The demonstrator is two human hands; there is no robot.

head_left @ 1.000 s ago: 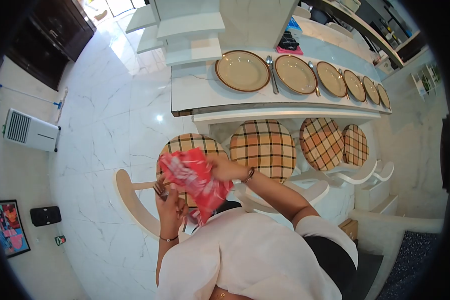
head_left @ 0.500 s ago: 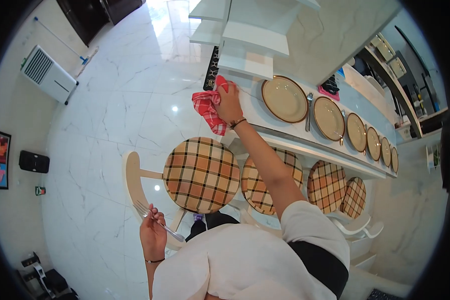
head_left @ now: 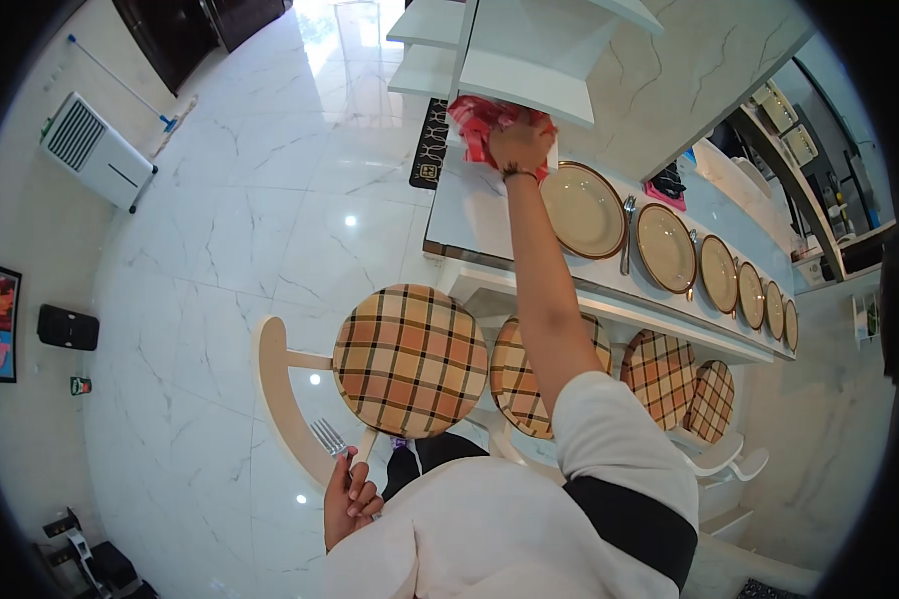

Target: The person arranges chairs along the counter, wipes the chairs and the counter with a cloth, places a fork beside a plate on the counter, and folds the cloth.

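Note:
A red-and-white checked cloth (head_left: 476,122) is bunched under and around my right hand (head_left: 522,148), at the far left end of the white counter (head_left: 459,215), just below the white shelf (head_left: 517,82). My right fingers are closed on the cloth, though partly hidden by it. Close to my body, my left hand (head_left: 352,496) grips a metal fork (head_left: 329,436) by its handle, tines pointing up and to the left. The nearest rimmed beige plate (head_left: 584,210) lies just right of my right wrist, with cutlery (head_left: 627,235) beside it.
Several more plates (head_left: 666,248) run along the counter to the right, with cutlery between them. Chairs with plaid round seats (head_left: 411,359) stand along the counter's front. A black patterned mat (head_left: 430,145) lies on the floor beyond the counter's end.
My right hand has moved right and farther away with the cloth, from the counter's corner to beneath the shelf. My left hand has come lower and rightward, with the fork turned more upright.

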